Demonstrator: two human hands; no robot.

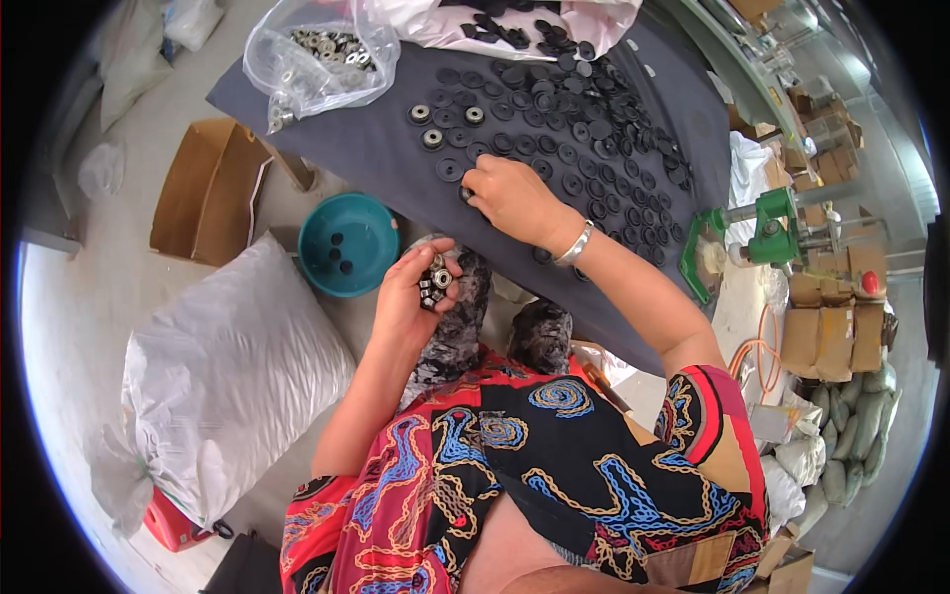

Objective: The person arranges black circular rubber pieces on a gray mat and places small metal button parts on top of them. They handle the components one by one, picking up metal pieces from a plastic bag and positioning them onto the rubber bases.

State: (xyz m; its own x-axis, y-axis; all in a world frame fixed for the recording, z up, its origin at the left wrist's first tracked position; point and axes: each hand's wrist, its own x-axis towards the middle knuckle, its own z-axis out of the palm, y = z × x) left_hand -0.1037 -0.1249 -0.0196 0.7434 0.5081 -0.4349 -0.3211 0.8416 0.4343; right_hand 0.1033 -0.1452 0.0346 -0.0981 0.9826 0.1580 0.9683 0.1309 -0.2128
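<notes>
A dark table (336,139) stretches ahead, the person's right hand (515,203) above it, the left hand (400,289) just beside its edge. Black discs (448,170) cover much of it. The left fingers cup metal bearings (440,280); the right ones pinch narrowly, probably on one small bearing (467,194).

The single view looks steeply down from the person's head through a wide fisheye lens. The patterned garment (594,465) is nearest, at lower centre; the left hand (404,284) and right hand (517,200) sit mid-frame, the dark table (371,144) stretching beyond at upper centre.
</notes>
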